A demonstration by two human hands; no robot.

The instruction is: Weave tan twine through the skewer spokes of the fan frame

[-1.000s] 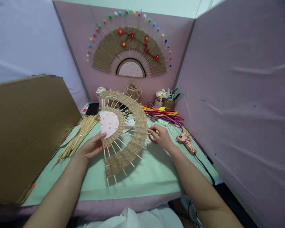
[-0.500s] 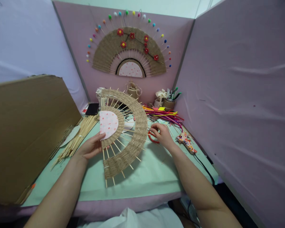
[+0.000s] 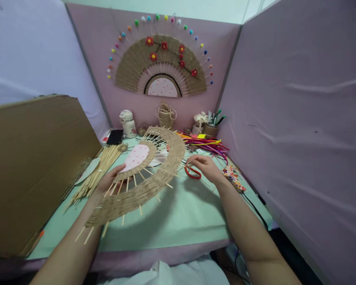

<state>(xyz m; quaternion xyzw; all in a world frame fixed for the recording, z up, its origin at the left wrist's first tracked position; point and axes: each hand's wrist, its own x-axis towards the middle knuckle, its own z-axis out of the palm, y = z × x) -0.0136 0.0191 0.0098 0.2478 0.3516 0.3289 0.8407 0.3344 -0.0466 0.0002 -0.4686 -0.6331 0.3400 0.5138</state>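
My left hand [image 3: 108, 180] is closed on a half-round woven fan [image 3: 175, 154], gripping it by the inner part near its pink dotted half-circle [image 3: 136, 156]. The fan tilts above the table, and thin pale sticks poke out past its twine weave. At the fan's right edge is my right hand [image 3: 206, 166], with thumb and fingertips pinched together. What lies between those fingertips, if anything, is too small to make out. Just below them are scissors with red handles [image 3: 192, 173]; their blades are partly hidden by the fan.
A bundle of sticks [image 3: 96, 174] lies left beside a cardboard sheet [image 3: 38, 166]. Behind stand a white bottle [image 3: 128, 124], a twine spool [image 3: 166, 116] and a pen holder [image 3: 212, 130]. Colourful pipe cleaners [image 3: 207, 143] and a patterned glue gun [image 3: 233, 177] lie right. A decorated fan [image 3: 130, 63] hangs on the back panel.
The woven fan has turned and tipped flatter, its lower end swinging left and toward me, uncovering the white bottle. My right hand has shifted slightly, showing more of the scissors' red handles.
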